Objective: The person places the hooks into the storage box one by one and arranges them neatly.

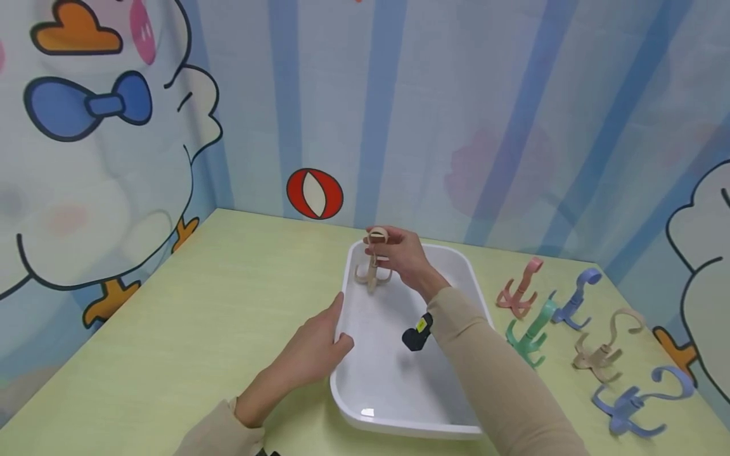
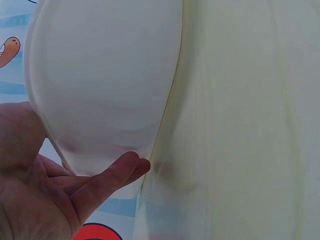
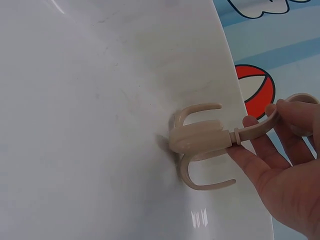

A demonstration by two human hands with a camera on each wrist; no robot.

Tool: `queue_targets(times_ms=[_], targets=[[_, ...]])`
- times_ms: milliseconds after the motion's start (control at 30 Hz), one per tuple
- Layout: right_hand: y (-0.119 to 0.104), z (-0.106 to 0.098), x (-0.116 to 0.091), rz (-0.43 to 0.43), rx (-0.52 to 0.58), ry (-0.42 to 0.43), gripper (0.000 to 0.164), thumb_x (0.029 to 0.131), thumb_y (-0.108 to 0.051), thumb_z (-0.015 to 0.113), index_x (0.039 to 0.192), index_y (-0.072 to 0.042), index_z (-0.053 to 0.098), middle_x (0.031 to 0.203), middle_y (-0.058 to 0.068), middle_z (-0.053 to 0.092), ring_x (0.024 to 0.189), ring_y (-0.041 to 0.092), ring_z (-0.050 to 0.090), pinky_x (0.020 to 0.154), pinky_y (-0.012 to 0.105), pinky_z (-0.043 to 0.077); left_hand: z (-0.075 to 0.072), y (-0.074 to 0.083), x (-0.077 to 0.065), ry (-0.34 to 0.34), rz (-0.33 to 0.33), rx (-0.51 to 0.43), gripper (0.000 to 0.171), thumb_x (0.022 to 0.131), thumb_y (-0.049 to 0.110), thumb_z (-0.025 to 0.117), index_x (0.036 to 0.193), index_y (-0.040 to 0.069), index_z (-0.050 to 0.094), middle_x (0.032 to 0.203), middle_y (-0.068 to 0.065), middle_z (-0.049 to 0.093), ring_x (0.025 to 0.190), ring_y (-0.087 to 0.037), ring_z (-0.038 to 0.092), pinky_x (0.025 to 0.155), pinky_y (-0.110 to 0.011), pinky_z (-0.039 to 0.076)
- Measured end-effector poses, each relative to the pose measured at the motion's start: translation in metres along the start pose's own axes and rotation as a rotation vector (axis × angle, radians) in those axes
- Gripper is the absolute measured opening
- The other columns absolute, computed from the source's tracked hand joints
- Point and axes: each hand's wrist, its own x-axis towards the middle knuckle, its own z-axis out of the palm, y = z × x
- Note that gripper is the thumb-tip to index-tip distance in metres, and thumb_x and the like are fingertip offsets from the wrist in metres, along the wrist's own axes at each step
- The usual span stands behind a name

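Observation:
A beige multi-prong hanging hook [image 1: 372, 272] stands inside a white plastic basin [image 1: 399, 380], close to its far left corner. My right hand [image 1: 399, 253] pinches the hook's curved upper stem; in the right wrist view, the prongs of the hook [image 3: 200, 140] sit at the basin floor, with the right hand [image 3: 285, 165] around the stem. At the basin's left side, my left hand [image 1: 313, 348] holds the rim, thumb over the edge. The left wrist view shows the fingers of the left hand [image 2: 100, 195] along the outer wall of the basin [image 2: 110, 75].
On the table [image 1: 228, 278] right of the basin stand several similar hooks: a pink hook [image 1: 520, 291], a green hook [image 1: 530, 335], a blue hook [image 1: 576, 301], another beige hook [image 1: 599, 358] and a nearer blue hook [image 1: 627, 408]. A cartoon-printed curtain [image 1: 336, 95] hangs behind the table.

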Motion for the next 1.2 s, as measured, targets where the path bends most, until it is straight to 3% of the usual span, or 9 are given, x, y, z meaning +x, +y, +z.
queue_targets(times_ms=[700,1000,1200], targets=[[0.002,0.005,0.000,0.015,-0.041,0.018,0.043,0.097,-0.003,0.071,0.140,-0.011,0.068,0.134,0.017,0.072,0.126,0.031,0.068,0.109,0.048,0.054,-0.001,0.003,-0.002,0.008,0.004,0.012,0.083,0.093,0.008,0.052,0.167,-0.003,0.018,0.163,-0.025,0.044,0.091,-0.022,0.066,0.056,-0.029,0.050],[-0.010,-0.003,-0.005,0.006,-0.032,-0.006,0.055,0.095,-0.004,0.072,0.148,-0.014,0.062,0.144,0.016,0.066,0.136,0.029,0.061,0.118,0.049,0.045,0.000,0.004,-0.002,0.002,0.008,-0.004,0.083,0.093,0.008,0.053,0.167,-0.002,0.018,0.162,-0.025,0.045,0.090,-0.022,0.066,0.056,-0.029,0.051],[-0.022,-0.009,-0.009,-0.032,-0.049,-0.033,0.058,0.096,-0.006,0.071,0.152,-0.014,0.058,0.153,0.017,0.059,0.143,0.030,0.056,0.122,0.049,0.040,0.000,0.003,-0.002,0.023,0.003,0.031,0.081,0.093,0.009,0.054,0.166,-0.004,0.021,0.162,-0.025,0.046,0.103,-0.025,0.066,0.064,-0.030,0.055]])
